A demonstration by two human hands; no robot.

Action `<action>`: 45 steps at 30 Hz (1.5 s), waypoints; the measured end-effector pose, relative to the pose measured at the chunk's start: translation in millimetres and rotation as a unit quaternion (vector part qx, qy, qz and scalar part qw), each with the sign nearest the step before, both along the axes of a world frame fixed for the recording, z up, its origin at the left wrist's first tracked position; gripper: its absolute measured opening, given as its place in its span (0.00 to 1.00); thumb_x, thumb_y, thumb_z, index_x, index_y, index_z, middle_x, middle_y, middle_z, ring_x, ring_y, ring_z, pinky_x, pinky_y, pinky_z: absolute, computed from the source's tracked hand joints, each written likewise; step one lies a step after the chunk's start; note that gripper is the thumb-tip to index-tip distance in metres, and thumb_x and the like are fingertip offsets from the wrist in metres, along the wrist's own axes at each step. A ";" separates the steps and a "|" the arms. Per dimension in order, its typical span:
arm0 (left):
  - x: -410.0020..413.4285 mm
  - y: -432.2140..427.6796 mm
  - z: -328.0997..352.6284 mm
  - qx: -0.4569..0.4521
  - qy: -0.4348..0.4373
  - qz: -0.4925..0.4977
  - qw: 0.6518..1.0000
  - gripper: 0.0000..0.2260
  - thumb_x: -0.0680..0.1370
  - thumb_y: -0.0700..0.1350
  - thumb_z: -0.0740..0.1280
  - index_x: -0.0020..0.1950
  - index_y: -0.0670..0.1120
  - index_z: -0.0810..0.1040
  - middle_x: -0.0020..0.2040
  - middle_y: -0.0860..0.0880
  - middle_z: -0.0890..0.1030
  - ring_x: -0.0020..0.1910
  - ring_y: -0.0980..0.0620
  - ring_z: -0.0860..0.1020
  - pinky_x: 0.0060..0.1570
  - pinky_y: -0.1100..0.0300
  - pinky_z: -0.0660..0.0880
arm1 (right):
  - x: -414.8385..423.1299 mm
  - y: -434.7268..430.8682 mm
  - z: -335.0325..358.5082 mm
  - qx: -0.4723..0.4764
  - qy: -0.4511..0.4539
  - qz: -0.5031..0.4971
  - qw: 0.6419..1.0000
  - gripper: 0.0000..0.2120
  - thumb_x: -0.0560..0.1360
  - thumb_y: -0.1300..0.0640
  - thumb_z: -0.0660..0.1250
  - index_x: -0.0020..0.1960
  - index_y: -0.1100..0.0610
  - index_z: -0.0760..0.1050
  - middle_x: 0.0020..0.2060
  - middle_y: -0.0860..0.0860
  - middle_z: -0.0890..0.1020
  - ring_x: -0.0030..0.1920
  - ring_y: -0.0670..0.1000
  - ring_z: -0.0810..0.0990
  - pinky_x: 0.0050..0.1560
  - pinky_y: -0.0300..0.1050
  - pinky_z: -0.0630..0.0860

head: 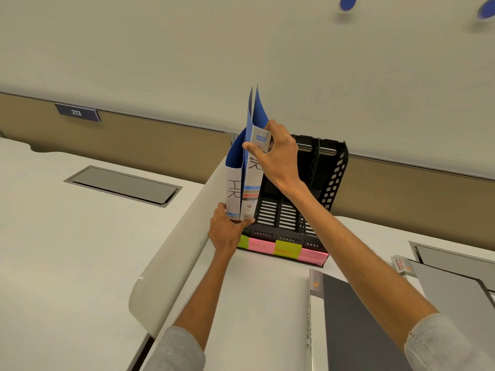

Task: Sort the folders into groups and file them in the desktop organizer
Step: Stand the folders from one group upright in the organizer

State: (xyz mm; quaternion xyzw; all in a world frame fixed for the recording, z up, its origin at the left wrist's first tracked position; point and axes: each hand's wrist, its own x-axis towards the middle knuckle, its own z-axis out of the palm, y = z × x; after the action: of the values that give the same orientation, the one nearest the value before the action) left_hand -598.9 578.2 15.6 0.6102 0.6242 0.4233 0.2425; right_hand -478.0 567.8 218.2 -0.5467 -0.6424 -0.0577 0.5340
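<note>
Both arms reach forward, grey sleeves pushed back. The left hand [226, 231] is low, its thumb and fingers closed round the foot of two blue card folders [235, 188] with white spines. These stand upright together at the left end of the black perforated plastic desktop organizer [332, 167] on the white table [254, 290]. I cannot tell if they are fully seated. The right hand [280, 153] is raised, pinching the top of the right-hand spine. Four paper labels [286, 249] cross the organizer's front, two pink and two yellow-green. Two grey folders [353, 325] lie flat nearby.
</note>
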 end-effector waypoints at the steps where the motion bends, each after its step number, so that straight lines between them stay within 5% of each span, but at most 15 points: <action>1: 0.7 -1.0 -1.5 -0.001 0.004 -0.001 1.000 0.35 0.63 0.66 0.76 0.60 0.48 0.68 0.56 0.48 0.78 0.52 0.48 0.78 0.43 0.58 0.74 | -1.6 -0.1 -0.4 0.000 0.007 -0.006 1.000 0.20 0.71 0.47 0.75 0.50 0.59 0.71 0.44 0.49 0.75 0.43 0.46 0.75 0.38 0.28 0.69; 7: -9.9 -0.7 -5.0 -0.021 -0.028 -0.051 0.998 0.30 0.70 0.54 0.76 0.66 0.47 0.67 0.62 0.46 0.76 0.60 0.46 0.76 0.52 0.53 0.76 | -0.5 -8.8 -2.6 -0.011 0.015 -0.011 1.000 0.18 0.73 0.46 0.73 0.50 0.57 0.70 0.42 0.46 0.73 0.42 0.45 0.75 0.34 0.26 0.68; 11: -19.2 2.3 -1.1 -0.044 -0.032 -0.096 0.994 0.30 0.72 0.53 0.73 0.69 0.49 0.65 0.65 0.48 0.73 0.61 0.49 0.74 0.52 0.55 0.74 | -3.8 -10.1 8.2 -0.018 -0.014 -0.053 0.998 0.18 0.77 0.38 0.62 0.44 0.53 0.69 0.45 0.52 0.78 0.36 0.40 0.73 0.35 0.31 0.66; 14: -16.9 4.3 -1.6 -0.056 -0.052 -0.112 0.991 0.34 0.71 0.55 0.75 0.71 0.49 0.63 0.66 0.47 0.71 0.63 0.47 0.74 0.56 0.53 0.76 | -3.3 -6.9 31.2 -0.065 -0.057 -0.042 0.995 0.19 0.80 0.40 0.57 0.56 0.52 0.79 0.73 0.55 0.67 0.58 0.45 0.76 0.49 0.38 0.69; 16: -13.8 2.3 -2.7 -0.053 -0.066 -0.113 0.990 0.36 0.70 0.58 0.75 0.72 0.48 0.63 0.66 0.46 0.71 0.63 0.48 0.73 0.57 0.54 0.76 | -0.4 -0.3 42.7 -0.117 -0.086 0.032 0.989 0.19 0.82 0.43 0.55 0.68 0.47 0.74 0.78 0.52 0.55 0.71 0.51 0.69 0.61 0.47 0.70; 21: -11.1 -3.4 -2.1 -0.042 -0.097 -0.106 0.989 0.34 0.72 0.62 0.70 0.72 0.50 0.64 0.66 0.47 0.73 0.63 0.48 0.75 0.53 0.61 0.73 | 7.9 13.0 44.0 -0.180 -0.109 0.121 0.970 0.22 0.84 0.43 0.46 0.70 0.43 0.72 0.77 0.51 0.62 0.78 0.50 0.51 0.76 0.61 0.54; 30: -6.8 -8.7 -7.9 -0.047 -0.079 -0.096 0.991 0.39 0.70 0.64 0.71 0.75 0.51 0.61 0.69 0.49 0.72 0.66 0.48 0.73 0.62 0.49 0.74 | 4.9 23.6 47.5 -0.244 -0.115 0.112 0.956 0.28 0.83 0.41 0.39 0.69 0.45 0.73 0.75 0.48 0.65 0.78 0.49 0.51 0.75 0.64 0.51; 38: -8.0 -9.4 -6.6 -0.046 -0.069 -0.102 0.991 0.42 0.69 0.64 0.73 0.76 0.52 0.59 0.70 0.49 0.70 0.69 0.48 0.70 0.64 0.49 0.71 | -2.2 35.5 20.1 -0.284 -0.141 0.098 0.943 0.37 0.74 0.31 0.34 0.67 0.40 0.73 0.76 0.49 0.63 0.79 0.51 0.50 0.71 0.74 0.47; 45: -13.3 -11.1 -2.4 -0.043 -0.073 -0.122 0.989 0.43 0.67 0.61 0.75 0.76 0.51 0.60 0.71 0.49 0.71 0.69 0.49 0.70 0.65 0.51 0.70 | -5.9 37.3 2.7 -0.306 -0.139 0.106 0.936 0.30 0.81 0.38 0.37 0.69 0.44 0.72 0.76 0.50 0.62 0.79 0.51 0.48 0.71 0.74 0.44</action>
State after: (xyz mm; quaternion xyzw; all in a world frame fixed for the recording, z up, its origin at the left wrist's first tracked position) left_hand -612.2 567.2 13.1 0.6380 0.5433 0.4072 0.3634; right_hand -484.0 605.1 220.9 -0.5986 -0.7512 0.1230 0.2497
